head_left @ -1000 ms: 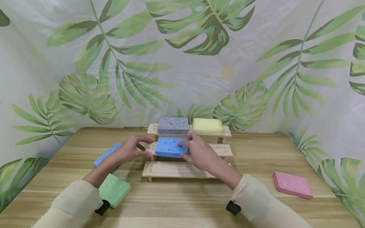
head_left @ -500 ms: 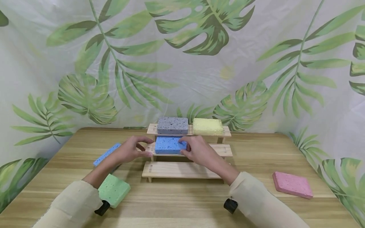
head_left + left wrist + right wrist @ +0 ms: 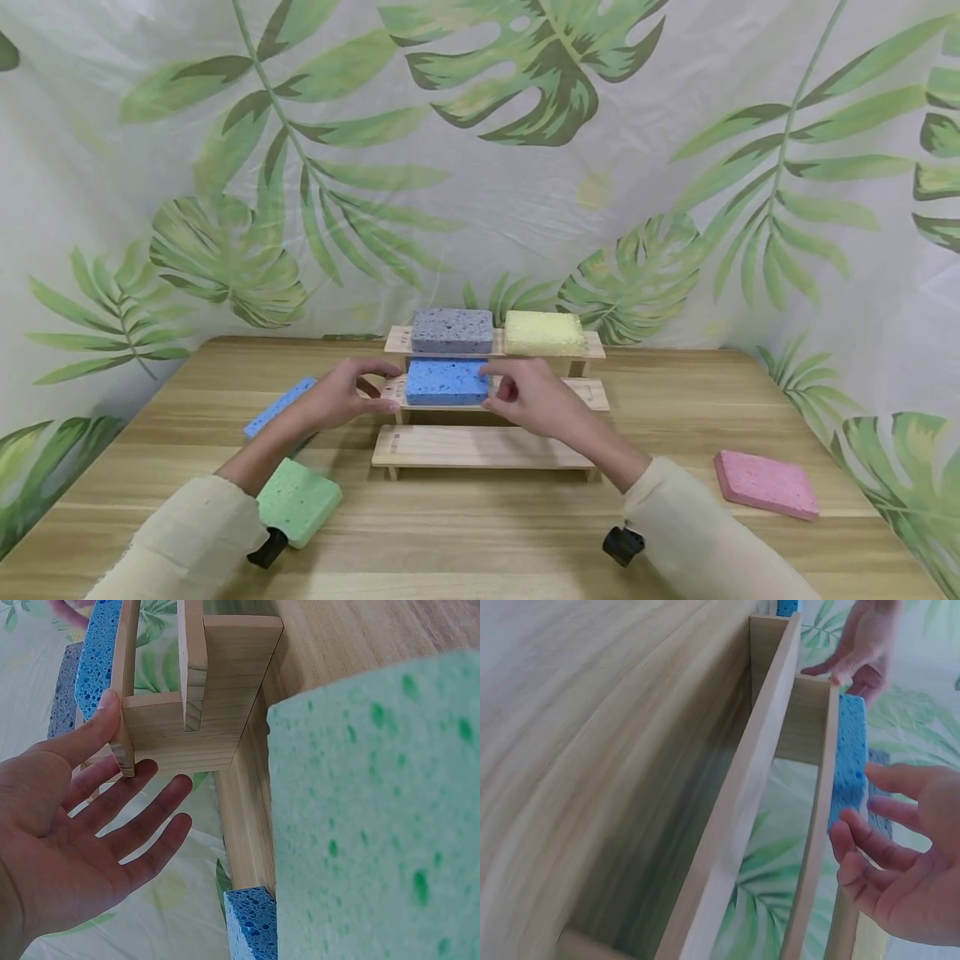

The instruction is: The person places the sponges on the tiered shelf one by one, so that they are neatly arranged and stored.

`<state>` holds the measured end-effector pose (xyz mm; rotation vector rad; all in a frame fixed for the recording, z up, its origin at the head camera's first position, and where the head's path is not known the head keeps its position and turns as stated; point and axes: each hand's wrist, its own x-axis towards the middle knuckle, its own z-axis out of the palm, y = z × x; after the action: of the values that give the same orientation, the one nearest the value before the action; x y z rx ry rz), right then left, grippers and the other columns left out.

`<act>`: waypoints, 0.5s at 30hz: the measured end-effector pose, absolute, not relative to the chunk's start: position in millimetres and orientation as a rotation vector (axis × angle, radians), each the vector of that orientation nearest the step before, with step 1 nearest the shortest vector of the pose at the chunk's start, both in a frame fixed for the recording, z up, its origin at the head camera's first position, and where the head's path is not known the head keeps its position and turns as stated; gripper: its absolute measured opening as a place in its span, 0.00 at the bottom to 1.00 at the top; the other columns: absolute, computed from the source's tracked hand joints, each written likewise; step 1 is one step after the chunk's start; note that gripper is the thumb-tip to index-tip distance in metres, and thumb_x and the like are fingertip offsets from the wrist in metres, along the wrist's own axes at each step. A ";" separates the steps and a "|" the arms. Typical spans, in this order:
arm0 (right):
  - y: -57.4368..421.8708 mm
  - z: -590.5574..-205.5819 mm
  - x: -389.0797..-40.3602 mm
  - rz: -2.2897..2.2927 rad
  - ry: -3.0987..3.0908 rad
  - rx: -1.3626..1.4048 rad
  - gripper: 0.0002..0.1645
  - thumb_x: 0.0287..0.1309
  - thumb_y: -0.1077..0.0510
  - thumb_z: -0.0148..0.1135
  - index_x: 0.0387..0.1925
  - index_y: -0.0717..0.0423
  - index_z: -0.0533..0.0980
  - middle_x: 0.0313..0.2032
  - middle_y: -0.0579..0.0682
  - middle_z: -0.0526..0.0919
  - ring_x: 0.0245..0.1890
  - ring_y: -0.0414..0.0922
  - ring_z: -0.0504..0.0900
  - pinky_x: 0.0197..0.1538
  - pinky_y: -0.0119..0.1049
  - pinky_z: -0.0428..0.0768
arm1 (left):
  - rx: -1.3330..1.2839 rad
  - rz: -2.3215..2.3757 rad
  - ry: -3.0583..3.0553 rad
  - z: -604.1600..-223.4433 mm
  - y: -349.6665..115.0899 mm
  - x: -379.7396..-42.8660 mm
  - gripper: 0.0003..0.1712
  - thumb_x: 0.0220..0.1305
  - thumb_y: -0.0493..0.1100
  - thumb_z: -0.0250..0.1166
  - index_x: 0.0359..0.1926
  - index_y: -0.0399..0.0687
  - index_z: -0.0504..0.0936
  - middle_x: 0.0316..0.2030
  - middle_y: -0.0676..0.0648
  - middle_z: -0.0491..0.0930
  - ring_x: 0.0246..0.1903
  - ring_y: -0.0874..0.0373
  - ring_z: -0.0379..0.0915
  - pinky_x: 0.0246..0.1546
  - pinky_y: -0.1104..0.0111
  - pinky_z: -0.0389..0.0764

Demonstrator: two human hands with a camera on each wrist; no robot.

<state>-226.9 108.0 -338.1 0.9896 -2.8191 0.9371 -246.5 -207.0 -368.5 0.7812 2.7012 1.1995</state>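
Observation:
A blue sponge (image 3: 447, 382) lies flat on the left part of the middle tier of a wooden three-tier stand (image 3: 480, 447). My right hand (image 3: 542, 400) is at the sponge's right end, thumb and fingers apart and loosely bent; in the right wrist view its fingertips (image 3: 881, 774) are against or very near the blue surface. My left hand (image 3: 352, 392) pinches the left end of the middle board between thumb and index finger. The left wrist view shows the thumb (image 3: 105, 709) on the board's edge, with the other fingers spread below.
On the top tier sit a grey sponge (image 3: 452, 330) and a yellow sponge (image 3: 543, 332). A green sponge (image 3: 303, 500) and another blue sponge (image 3: 280, 407) lie on the table left of the stand, near my left forearm. A pink sponge (image 3: 767, 485) lies far right.
The blue sponge has settled flat onto the middle tier. My right hand has loosened its grip and drawn slightly right to the sponge's end. The left hand has stayed in place.

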 end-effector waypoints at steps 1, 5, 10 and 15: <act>113.5 -337.3 -224.7 0.953 -2.813 0.996 0.23 0.64 0.61 0.72 0.59 0.62 0.81 0.26 0.44 0.82 0.25 0.35 0.77 0.30 0.28 0.80 | 0.782 1.200 2.702 -368.6 -207.2 -246.5 0.29 0.65 0.39 0.74 0.62 0.28 0.78 0.61 0.28 0.77 0.48 0.35 0.83 0.46 0.53 0.87; 140.9 -334.9 -215.6 0.987 -2.799 1.002 0.21 0.64 0.61 0.71 0.57 0.64 0.81 0.27 0.43 0.84 0.28 0.35 0.80 0.32 0.29 0.81 | 0.786 1.197 2.703 -369.3 -207.9 -247.3 0.29 0.65 0.40 0.74 0.62 0.28 0.78 0.61 0.27 0.77 0.48 0.35 0.83 0.46 0.53 0.87; 181.6 -331.7 -205.3 1.008 -2.790 0.972 0.20 0.65 0.62 0.69 0.56 0.67 0.81 0.29 0.42 0.84 0.32 0.38 0.82 0.35 0.33 0.82 | 0.792 1.191 2.706 -369.4 -208.5 -248.4 0.29 0.66 0.40 0.74 0.62 0.28 0.78 0.61 0.28 0.77 0.48 0.36 0.83 0.46 0.54 0.87; 221.3 -328.2 -194.7 1.005 -2.787 0.880 0.20 0.64 0.64 0.71 0.56 0.67 0.81 0.30 0.42 0.83 0.35 0.40 0.82 0.36 0.36 0.81 | 0.780 1.196 2.704 -369.0 -208.0 -248.2 0.30 0.65 0.40 0.74 0.62 0.27 0.77 0.61 0.28 0.77 0.48 0.36 0.83 0.46 0.54 0.87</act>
<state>-194.7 221.3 -328.2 0.8803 -2.7867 1.0046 -248.2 -208.0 -369.0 0.7797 2.7039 1.1958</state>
